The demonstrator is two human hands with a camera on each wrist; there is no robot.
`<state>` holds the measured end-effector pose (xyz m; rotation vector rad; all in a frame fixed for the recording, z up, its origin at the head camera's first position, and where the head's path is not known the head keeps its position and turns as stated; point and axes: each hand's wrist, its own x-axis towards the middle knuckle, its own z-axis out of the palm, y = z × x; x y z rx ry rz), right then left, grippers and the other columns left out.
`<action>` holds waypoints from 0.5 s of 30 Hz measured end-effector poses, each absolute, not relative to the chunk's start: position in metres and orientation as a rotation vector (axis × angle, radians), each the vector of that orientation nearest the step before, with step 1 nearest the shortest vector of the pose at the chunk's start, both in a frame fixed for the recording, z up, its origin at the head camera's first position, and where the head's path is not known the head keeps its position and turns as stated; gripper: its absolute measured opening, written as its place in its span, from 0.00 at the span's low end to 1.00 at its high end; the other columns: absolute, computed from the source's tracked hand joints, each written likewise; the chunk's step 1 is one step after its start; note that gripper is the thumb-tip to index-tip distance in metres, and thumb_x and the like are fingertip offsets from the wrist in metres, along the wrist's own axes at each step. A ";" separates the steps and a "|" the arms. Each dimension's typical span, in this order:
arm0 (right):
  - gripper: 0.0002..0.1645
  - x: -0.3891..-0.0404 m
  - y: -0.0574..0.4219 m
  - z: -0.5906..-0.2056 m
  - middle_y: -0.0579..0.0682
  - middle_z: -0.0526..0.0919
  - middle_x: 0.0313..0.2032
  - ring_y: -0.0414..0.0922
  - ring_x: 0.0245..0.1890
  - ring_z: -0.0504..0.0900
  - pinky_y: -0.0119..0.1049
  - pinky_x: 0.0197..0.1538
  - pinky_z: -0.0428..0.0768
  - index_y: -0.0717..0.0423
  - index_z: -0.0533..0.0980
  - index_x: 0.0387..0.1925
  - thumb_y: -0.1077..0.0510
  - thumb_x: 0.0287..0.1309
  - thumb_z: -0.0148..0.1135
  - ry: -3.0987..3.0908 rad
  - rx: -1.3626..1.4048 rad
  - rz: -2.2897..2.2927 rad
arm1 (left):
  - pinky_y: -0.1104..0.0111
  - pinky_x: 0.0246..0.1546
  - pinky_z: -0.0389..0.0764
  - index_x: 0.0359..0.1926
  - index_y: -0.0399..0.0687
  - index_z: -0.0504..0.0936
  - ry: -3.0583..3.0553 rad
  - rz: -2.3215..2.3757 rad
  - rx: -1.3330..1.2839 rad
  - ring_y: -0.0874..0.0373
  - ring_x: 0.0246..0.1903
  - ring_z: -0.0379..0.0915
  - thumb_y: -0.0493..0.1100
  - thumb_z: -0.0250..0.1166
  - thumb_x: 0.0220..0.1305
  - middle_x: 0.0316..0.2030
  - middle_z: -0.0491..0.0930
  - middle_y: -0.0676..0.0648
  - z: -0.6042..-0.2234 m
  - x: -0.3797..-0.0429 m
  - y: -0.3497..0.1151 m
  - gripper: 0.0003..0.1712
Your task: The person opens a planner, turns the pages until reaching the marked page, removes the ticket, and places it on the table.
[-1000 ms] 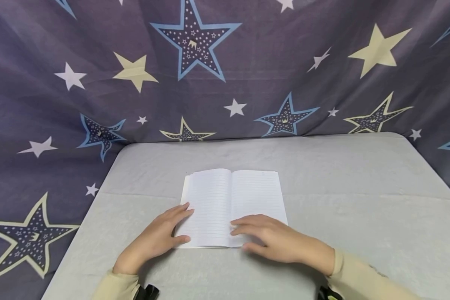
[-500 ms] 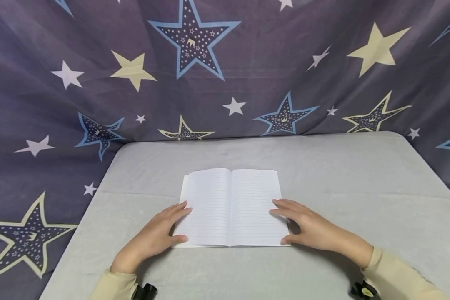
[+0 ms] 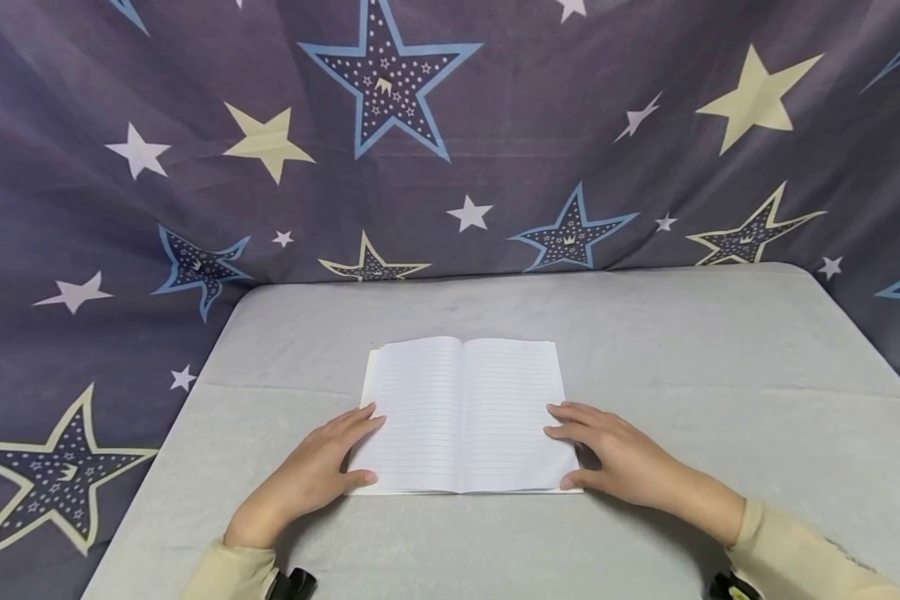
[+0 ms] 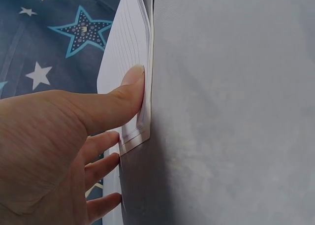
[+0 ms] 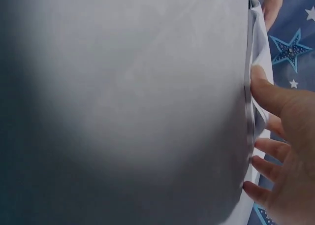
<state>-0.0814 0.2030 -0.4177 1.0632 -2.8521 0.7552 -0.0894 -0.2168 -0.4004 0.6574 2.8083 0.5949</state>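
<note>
Both hands lie spread rather than pinching: I see the left hand with relaxed fingers and thumb apart on the left side of the notebook, and the right hand much the same on the right side. From the left wrist I can make out the thumb lying on the ruled page, the other fingertips near the edge. How hard either hand presses, I cannot tell.

The notebook lies open just below the centre of the frame, its fold running up the middle, both visible pages ruled. Its left pages sit slightly off from the sheet beneath, and in the right wrist view a page bows up beside the thumb.

That bow is what I would watch. If the right hand pushed inward, I think the lower right corner could crease. If both hands lifted together, the pages might spring up at the fold, since I see nothing else weighing them down. Uneven pressure could also skew the notebook on the soft-looking grey table.

Farther out, pale sleeves enter from the bottom corners, and a starry backdrop fills the top.
</note>
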 end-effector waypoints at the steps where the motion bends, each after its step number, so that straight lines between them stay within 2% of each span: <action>1: 0.35 -0.081 0.202 -0.418 0.56 0.74 0.64 0.57 0.65 0.71 0.58 0.63 0.70 0.58 0.80 0.56 0.46 0.48 0.77 -2.837 1.058 0.744 | 0.39 0.66 0.59 0.70 0.43 0.68 2.809 0.594 0.659 0.37 0.70 0.56 0.49 0.73 0.57 0.72 0.61 0.40 -0.401 -0.089 -0.217 0.42; 7: 0.31 -0.080 0.199 -0.421 0.53 0.76 0.64 0.55 0.65 0.71 0.55 0.64 0.70 0.56 0.82 0.54 0.48 0.50 0.76 -2.807 1.008 0.733 | 0.39 0.66 0.60 0.70 0.43 0.68 2.811 0.589 0.662 0.37 0.70 0.56 0.49 0.73 0.57 0.72 0.61 0.40 -0.401 -0.089 -0.217 0.42; 15: 0.28 -0.082 0.197 -0.417 0.55 0.76 0.63 0.56 0.64 0.73 0.55 0.63 0.72 0.55 0.82 0.54 0.49 0.53 0.74 -2.839 0.990 0.676 | 0.39 0.65 0.59 0.70 0.43 0.68 2.811 0.592 0.660 0.37 0.70 0.55 0.48 0.73 0.57 0.72 0.61 0.40 -0.401 -0.089 -0.217 0.42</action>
